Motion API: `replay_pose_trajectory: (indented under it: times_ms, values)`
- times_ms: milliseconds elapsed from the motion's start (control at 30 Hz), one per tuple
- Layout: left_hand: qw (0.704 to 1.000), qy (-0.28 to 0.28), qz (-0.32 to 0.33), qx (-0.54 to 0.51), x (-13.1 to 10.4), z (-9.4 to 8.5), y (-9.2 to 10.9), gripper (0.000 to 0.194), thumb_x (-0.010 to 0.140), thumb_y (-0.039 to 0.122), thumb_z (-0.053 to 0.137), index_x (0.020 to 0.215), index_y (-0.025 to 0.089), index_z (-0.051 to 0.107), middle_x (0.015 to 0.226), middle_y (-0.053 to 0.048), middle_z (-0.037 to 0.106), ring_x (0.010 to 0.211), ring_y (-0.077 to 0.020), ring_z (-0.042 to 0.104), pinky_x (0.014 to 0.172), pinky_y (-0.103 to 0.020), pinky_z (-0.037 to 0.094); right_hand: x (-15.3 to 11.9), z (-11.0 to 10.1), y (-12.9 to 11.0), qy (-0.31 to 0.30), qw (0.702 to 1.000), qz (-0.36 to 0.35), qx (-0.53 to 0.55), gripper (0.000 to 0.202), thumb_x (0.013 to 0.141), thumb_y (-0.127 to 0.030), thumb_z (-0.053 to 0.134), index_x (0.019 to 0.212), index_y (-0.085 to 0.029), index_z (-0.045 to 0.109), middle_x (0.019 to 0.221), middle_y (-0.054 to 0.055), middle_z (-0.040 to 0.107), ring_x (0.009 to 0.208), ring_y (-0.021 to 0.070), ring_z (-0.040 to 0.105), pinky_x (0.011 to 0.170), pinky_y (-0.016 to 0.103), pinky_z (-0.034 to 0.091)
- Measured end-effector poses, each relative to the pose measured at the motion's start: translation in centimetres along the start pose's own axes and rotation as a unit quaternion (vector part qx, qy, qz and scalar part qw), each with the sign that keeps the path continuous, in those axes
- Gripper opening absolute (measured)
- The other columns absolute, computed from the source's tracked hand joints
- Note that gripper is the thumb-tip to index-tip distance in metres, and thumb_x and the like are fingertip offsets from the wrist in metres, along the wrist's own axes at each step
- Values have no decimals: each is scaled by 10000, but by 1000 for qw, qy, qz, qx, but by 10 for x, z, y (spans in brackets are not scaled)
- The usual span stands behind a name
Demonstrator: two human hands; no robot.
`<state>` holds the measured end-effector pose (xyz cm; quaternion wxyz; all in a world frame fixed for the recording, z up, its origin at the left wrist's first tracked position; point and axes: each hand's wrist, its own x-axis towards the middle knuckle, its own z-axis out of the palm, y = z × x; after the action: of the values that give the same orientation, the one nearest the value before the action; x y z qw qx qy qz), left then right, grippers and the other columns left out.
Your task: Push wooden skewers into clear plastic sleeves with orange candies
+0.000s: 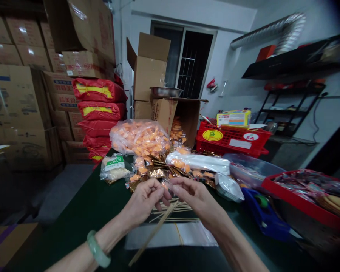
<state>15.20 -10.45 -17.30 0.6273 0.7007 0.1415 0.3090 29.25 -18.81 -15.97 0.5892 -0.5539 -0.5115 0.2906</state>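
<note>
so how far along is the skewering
Done: nothing finished shows. In hand: left hand holds a stick, and both it and right hand pinch a small piece at its tip. Left: loose sticks, a full bag of orange pieces, gold packets.

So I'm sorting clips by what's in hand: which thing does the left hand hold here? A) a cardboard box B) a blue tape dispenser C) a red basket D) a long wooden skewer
D: the left hand grips a long wooden skewer that slants down toward the camera, with more skewers lying on the green table beneath the right hand.
</note>
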Motion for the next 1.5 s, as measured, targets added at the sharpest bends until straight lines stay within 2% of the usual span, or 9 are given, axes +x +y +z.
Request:
replay_pose_trajectory:
  times_ms: [100, 267, 500, 733, 833, 933, 1300, 1400, 1500]
  values:
    - [1000, 1, 1, -20, 1, 0, -2, 271, 782, 385, 548, 700, 130, 505, 706, -23, 588, 591, -100, 548, 516, -195, 408, 6, -4, -2, -53, 999, 11, 10, 226, 686, -368, 624, 629, -149, 621, 539, -15, 566, 506, 91, 483, 511, 207, 396]
    - [999, 11, -11, -36, 1, 0, -10, 247, 732, 357, 614, 719, 115, 564, 606, 0, 553, 525, -88, 495, 488, -192, 390, 0, 9, 2, 39, 990, -80, -106, 235, 736, -326, 565, 566, -163, 569, 485, -28, 498, 457, 87, 412, 447, 197, 320]
    - [998, 23, -46, -39, -3, 0, -13, 292, 674, 381, 636, 685, 93, 594, 478, 39, 448, 433, -62, 383, 441, -183, 308, -11, 23, 16, 113, 878, -316, -341, 194, 811, -167, 463, 644, -154, 561, 584, 25, 558, 548, 120, 499, 544, 231, 373]
    - [999, 21, -30, 4, -5, 3, -10, 269, 730, 370, 560, 710, 103, 585, 465, 50, 408, 407, -58, 351, 406, -173, 266, -9, 9, 17, 99, 949, -179, -241, 190, 814, -243, 473, 650, -164, 530, 507, -27, 496, 445, 90, 451, 418, 188, 371]
    - [999, 32, -16, 16, -5, 8, -8, 264, 727, 330, 544, 806, 86, 603, 497, 43, 418, 422, -68, 369, 410, -178, 281, -14, 8, 11, 205, 891, -281, -293, 69, 789, -154, 502, 758, -157, 564, 623, 11, 558, 567, 118, 525, 535, 226, 437]
    - [999, 20, -3, 32, -6, 14, -5, 267, 742, 314, 509, 817, 75, 601, 497, 41, 401, 430, -69, 340, 409, -181, 261, -21, 15, 7, 188, 841, -364, -354, 108, 793, -86, 494, 799, -161, 570, 691, 40, 581, 653, 134, 542, 607, 252, 447]
    - [944, -46, 137, 296, -13, 25, 2, 272, 820, 126, 391, 592, 106, 539, 535, 18, 431, 516, -80, 370, 512, -198, 292, -28, 23, 16, 182, 805, -310, -471, 216, 786, -97, 399, 600, -170, 481, 563, 22, 490, 545, 131, 462, 528, 245, 367]
    - [947, -48, 141, 283, -14, 25, 5, 253, 808, 119, 414, 648, 104, 610, 521, 13, 469, 499, -79, 389, 498, -189, 306, -29, 3, 19, 220, 839, -254, -427, 170, 758, -133, 409, 602, -182, 457, 547, -1, 463, 526, 120, 446, 509, 234, 358]
    - [971, -1, 120, 207, -14, 18, 7, 195, 787, 154, 474, 749, 108, 660, 529, 2, 530, 482, -82, 429, 465, -176, 333, -52, -42, 24, 234, 908, -101, -333, 167, 760, -236, 453, 598, -198, 456, 516, -23, 415, 459, 106, 386, 428, 222, 318]
